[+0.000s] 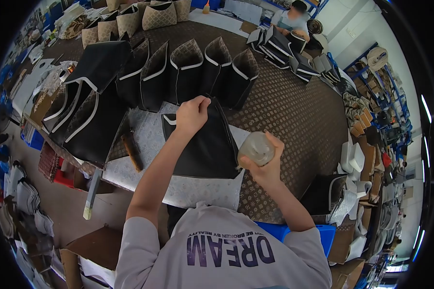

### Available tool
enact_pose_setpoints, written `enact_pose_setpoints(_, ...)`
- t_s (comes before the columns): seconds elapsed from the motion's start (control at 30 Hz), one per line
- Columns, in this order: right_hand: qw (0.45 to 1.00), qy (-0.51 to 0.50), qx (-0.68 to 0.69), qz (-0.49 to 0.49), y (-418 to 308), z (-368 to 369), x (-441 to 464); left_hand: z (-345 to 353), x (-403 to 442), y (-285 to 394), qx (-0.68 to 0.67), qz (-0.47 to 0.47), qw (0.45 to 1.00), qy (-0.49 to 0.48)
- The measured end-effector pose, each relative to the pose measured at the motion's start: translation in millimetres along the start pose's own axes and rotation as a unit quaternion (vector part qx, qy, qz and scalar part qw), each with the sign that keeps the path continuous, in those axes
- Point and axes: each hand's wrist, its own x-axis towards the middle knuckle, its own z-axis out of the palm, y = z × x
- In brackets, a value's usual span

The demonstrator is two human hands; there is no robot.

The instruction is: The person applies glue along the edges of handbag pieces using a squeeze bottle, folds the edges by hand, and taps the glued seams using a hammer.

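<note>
A black bag body [205, 149] with a white-trimmed edge lies on the pale work sheet in front of me. My left hand [193, 115] is closed at its far edge, the fingers pinching the black material. My right hand [265, 161] is wrapped round a translucent squeeze bottle [257, 148] with cloudy contents. The bottle is tilted beside the bag's right edge, and its tip is hard to make out. To the left of the bag lies a brown, worn stick-like tool [131, 151].
Several black bags [185, 70] with patterned linings stand behind my left hand. More black bags [89, 120] are at the left, and beige patterned bags [159, 16] stand farther back. Another person [291, 21] sits across the brown patterned table [294, 125]. A blue bin [325, 238] is by my right arm.
</note>
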Motion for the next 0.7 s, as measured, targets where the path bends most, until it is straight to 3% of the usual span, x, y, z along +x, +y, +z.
enact_pose_setpoints(0.07, 0.998, -0.022, 0.061, 0.009, 1.0, -8.0, -0.8, 1.5, -0.1, -1.3, -0.003, -0.008, 1.000, 0.004)
enact_pose_setpoints(0.27, 0.996, -0.080, 0.039, 0.018, 4.2, -32.2, 4.6, 6.6, -5.8, 4.8, -0.007, 0.017, 1.000, 0.003)
enact_pose_setpoints(0.37, 0.979, 0.062, 0.187, 0.042, -3.0, -35.2, 29.4, 0.6, -9.0, 7.2, -0.026, 0.035, 0.999, -0.002)
enact_pose_setpoints(0.47, 0.973, 0.158, 0.171, -0.011, -8.5, -31.7, 58.7, -2.9, -15.5, 9.4, -0.030, 0.056, 0.998, -0.010)
enact_pose_setpoints(0.7, 0.971, 0.123, 0.184, -0.086, -13.9, 2.9, 105.2, -7.3, -26.7, 13.3, -0.035, 0.070, 0.996, -0.039)
